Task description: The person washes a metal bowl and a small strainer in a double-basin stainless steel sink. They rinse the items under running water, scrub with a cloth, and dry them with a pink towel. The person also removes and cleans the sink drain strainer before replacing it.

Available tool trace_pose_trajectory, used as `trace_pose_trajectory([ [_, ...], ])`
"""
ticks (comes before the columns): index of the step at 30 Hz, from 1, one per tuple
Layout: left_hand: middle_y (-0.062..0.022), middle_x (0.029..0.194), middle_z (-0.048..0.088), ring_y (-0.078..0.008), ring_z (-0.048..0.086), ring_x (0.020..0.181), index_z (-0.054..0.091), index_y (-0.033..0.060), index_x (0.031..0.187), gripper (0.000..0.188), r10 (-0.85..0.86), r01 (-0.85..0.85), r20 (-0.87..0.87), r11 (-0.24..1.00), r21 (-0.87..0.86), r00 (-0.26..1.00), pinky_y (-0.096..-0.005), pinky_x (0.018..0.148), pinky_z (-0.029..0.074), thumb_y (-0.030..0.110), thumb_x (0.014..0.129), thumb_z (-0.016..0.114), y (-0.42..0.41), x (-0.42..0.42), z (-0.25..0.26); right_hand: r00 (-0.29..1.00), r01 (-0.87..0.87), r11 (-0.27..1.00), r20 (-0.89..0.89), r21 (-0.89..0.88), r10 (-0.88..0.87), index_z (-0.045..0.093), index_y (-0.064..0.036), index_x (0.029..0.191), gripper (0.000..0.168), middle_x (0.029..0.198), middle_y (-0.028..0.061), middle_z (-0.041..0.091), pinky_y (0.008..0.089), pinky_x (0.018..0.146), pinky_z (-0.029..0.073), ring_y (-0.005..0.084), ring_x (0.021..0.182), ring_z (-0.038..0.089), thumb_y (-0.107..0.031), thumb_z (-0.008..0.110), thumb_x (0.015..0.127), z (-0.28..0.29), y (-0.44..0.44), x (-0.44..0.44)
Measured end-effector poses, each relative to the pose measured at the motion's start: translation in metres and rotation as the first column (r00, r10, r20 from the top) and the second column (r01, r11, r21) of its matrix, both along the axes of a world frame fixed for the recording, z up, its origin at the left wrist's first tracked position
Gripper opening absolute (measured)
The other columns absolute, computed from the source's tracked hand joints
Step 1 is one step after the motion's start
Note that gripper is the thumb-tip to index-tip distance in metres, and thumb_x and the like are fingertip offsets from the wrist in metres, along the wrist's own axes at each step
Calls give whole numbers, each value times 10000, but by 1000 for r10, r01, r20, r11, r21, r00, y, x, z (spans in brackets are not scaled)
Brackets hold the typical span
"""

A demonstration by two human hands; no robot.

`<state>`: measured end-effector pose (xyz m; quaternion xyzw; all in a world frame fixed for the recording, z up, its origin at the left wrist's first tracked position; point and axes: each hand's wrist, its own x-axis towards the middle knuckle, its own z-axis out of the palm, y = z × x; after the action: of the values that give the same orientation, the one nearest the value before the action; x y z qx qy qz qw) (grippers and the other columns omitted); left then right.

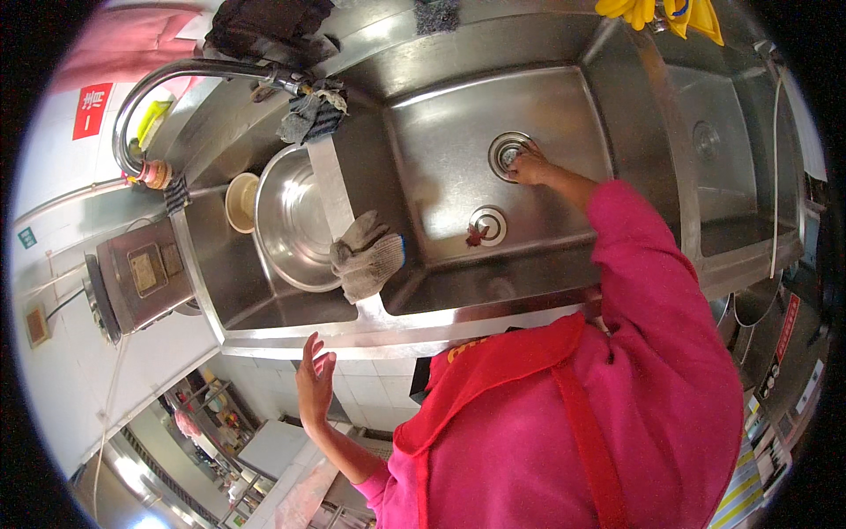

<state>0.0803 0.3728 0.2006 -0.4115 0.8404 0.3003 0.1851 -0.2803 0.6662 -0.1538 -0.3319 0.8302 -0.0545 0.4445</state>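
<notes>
My right hand [527,165] reaches down into the middle basin of a stainless steel sink [456,152]. Its fingers are at the round drain [500,147]; the fingertips are partly hidden, so I cannot tell whether they grip anything. Beside the drain, on the basin floor, lies a round metal drain piece [499,228] with a dark red scrap [475,235] at its edge. My left hand [315,380] is raised by the sink's front rim [284,345], empty, with its fingers apart.
A grey knitted glove [370,261] hangs over the divider beside a large steel bowl [291,228] and a beige bowl [243,203]. A curved faucet [122,119] and a rag [314,112] are at the left. Yellow rubber gloves [691,18] lie at the back right.
</notes>
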Motion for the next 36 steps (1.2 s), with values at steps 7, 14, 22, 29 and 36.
trace_pose_trajectory([
  [7, -188, 1095, 494, -264, 539, 936, 341, 109, 1225, 489, -25, 26, -46, 1000, 16, 999, -349, 762, 434, 292, 807, 517, 0, -2, -4, 881, 59, 995, -473, 74, -17, 584, -150, 987, 316, 1222, 149, 387, 490, 982, 104, 338, 1193, 240, -286, 523, 709, 10, 30, 42],
  [14, -190, 1101, 490, -269, 532, 950, 340, 113, 1226, 495, -15, 16, -19, 1000, 8, 1000, -363, 771, 423, 303, 804, 518, 1, -6, -3, 993, 40, 980, 116, -197, -17, 512, -163, 1079, 387, 1303, 92, 298, 471, 981, 137, 321, 1239, 130, -312, 548, 723, -11, 20, 37],
  [22, -162, 1077, 508, -206, 534, 898, 347, 130, 1222, 435, -39, 39, -38, 999, -2, 999, -314, 764, 432, 224, 826, 501, 3, -4, -4, 989, -134, 968, -83, -210, 119, 435, -154, 1164, 489, 1300, 70, 307, 437, 990, 139, 301, 1231, 169, -302, 565, 716, 2, 15, 55],
  [29, -161, 1076, 509, -211, 533, 899, 344, 128, 1226, 430, -35, 35, -29, 999, 4, 999, -308, 760, 433, 184, 829, 496, 5, -7, -6, 838, -543, 616, -317, -571, 445, 474, -93, 1108, 396, 1183, 94, 416, 418, 920, 287, 267, 1093, 380, -161, 541, 724, 53, -6, 108],
  [36, -190, 1107, 484, -264, 531, 948, 345, 116, 1223, 496, 9, -8, -24, 999, 31, 1000, -356, 781, 424, 307, 801, 525, -4, 2, -5, 845, 22, 898, -472, -440, -252, 491, -62, 1023, 298, 1041, 130, 474, 407, 846, 330, 287, 999, 421, -114, 492, 730, 9, -36, 98],
])
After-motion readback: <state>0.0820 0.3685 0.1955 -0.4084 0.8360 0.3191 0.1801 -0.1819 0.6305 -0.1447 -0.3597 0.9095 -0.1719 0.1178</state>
